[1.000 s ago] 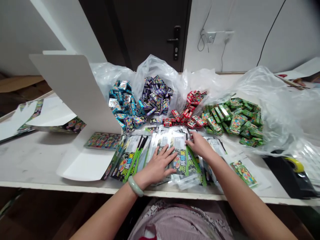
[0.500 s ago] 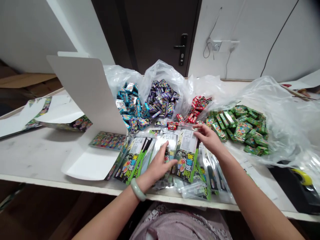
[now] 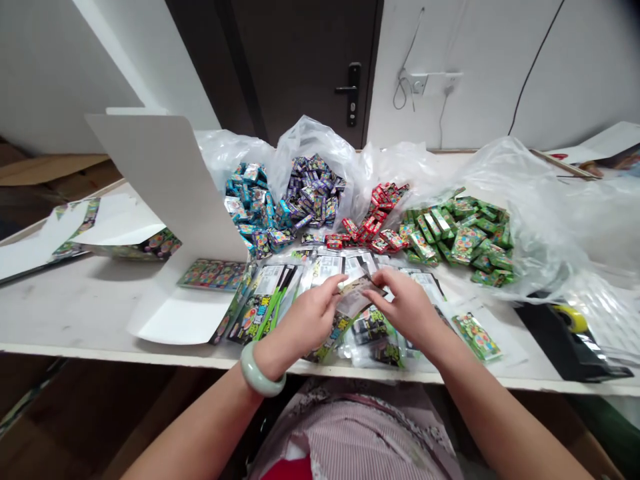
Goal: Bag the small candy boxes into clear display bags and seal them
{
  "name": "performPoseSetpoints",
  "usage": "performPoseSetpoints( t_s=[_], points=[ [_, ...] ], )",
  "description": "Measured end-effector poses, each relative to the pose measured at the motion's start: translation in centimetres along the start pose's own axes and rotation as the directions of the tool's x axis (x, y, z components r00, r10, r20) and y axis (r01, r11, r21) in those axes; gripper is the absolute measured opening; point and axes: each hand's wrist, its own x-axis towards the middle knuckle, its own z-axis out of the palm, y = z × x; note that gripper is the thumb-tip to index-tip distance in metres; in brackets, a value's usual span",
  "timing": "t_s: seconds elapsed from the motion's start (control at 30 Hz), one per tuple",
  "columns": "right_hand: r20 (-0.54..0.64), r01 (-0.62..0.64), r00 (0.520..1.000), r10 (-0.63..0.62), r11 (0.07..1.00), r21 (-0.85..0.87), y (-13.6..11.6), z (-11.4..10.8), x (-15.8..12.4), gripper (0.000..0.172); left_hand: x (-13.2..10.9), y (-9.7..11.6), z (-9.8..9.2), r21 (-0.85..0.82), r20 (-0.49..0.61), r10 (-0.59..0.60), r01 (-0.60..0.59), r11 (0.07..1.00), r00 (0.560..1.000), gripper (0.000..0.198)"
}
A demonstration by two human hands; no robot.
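Between my two hands is a printed clear plastic pouch, its top edge tilted up over the table's front part. My left hand pinches its left side, thumb uppermost. At the upper right corner, the thumb and fingers of my right hand are closed on it. More black and green printed pouches lie overlapped underneath and to the left. Little red candy boxes sit just beyond my hands. A green packet lies to the right of my right wrist.
A white carton stands with its lid raised at the left, colourful packs inside. Plastic bags at the back hold blue boxes, purple boxes and green boxes. A black tape dispenser stands at the right edge.
My hands have drawn closer together, and the pouch that lay flat under them is now lifted and tilted between them. The green packet at the right has come into view.
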Motion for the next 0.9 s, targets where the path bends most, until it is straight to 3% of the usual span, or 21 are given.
performPoseSetpoints(
  t_s=[0.1,0.17,0.23,0.33,0.47,0.5,0.57,0.63,0.67,0.7,0.73,0.77,0.83,0.9],
  points=[
    [0.260,-0.148,0.964,0.063,0.935,0.323,-0.2,-0.4,0.3,0.015,-0.6,0.2,-0.2,0.114,0.007,0.138,-0.138,0.984,0.990,0.039],
    [0.355,-0.232,0.933,0.055,0.847,0.478,0.0,-0.8,0.6,0.020,-0.9,0.3,-0.2,0.204,-0.043,0.229,-0.216,0.955,0.972,0.037],
    [0.375,-0.268,0.926,0.045,0.779,0.567,0.2,-1.1,0.6,0.022,-1.0,0.5,-0.1,0.308,-0.092,0.293,-0.252,0.917,0.952,0.036],
    [0.382,-0.270,0.924,0.014,0.732,0.626,0.1,-1.5,0.4,0.021,-1.2,0.5,0.1,0.401,-0.066,0.335,-0.283,0.871,0.940,0.033],
    [0.346,-0.208,0.938,-0.007,0.789,0.579,-1.2,-1.6,0.4,0.020,-0.8,0.0,-0.1,0.363,-0.043,0.333,-0.296,0.883,0.942,0.032],
    [0.294,-0.157,0.956,-0.009,0.830,0.535,-1.6,-1.7,0.4,0.020,-0.7,-0.2,-0.2,0.319,-0.068,0.313,-0.277,0.907,0.947,0.031],
    [0.060,-0.019,0.998,-0.005,0.917,0.399,-2.4,-1.6,0.2,0.022,-0.5,-0.6,-0.7,0.179,-0.169,0.222,-0.191,0.965,0.960,0.029],
    [-0.242,0.059,0.970,0.011,0.959,0.278,-2.9,-1.1,-0.5,0.040,-0.5,-0.9,-1.1,-0.027,-0.285,0.068,-0.079,0.997,0.956,0.026],
    [-0.312,0.051,0.949,0.042,0.958,0.284,-3.0,-0.6,-0.9,0.053,-0.5,-1.0,-1.2,-0.139,-0.314,-0.011,-0.035,0.990,0.949,0.026],
    [-0.290,0.023,0.953,0.084,0.937,0.347,-3.0,0.1,-1.4,0.061,-0.5,-1.0,-1.2,-0.243,-0.319,-0.079,-0.001,0.970,0.944,0.026],
    [-0.184,-0.027,0.975,0.121,0.894,0.447,-3.0,0.8,-1.8,0.063,-0.5,-1.0,-1.1,-0.330,-0.307,-0.135,0.028,0.943,0.942,0.026],
    [-0.036,-0.097,0.990,0.139,0.832,0.547,-2.8,1.6,-2.2,0.057,-0.5,-1.0,-1.0,-0.407,-0.285,-0.181,0.052,0.912,0.941,0.026],
    [0.196,-0.244,0.969,0.149,0.704,0.667,-2.4,3.0,-2.5,0.034,-0.3,-1.1,-0.4,-0.580,-0.216,-0.267,0.096,0.809,0.939,0.028],
    [0.239,-0.325,0.946,0.221,0.634,0.702,-1.9,3.8,-2.5,0.027,-0.1,-1.2,0.2,-0.775,-0.099,-0.335,0.139,0.617,0.937,0.034]
  ],
)
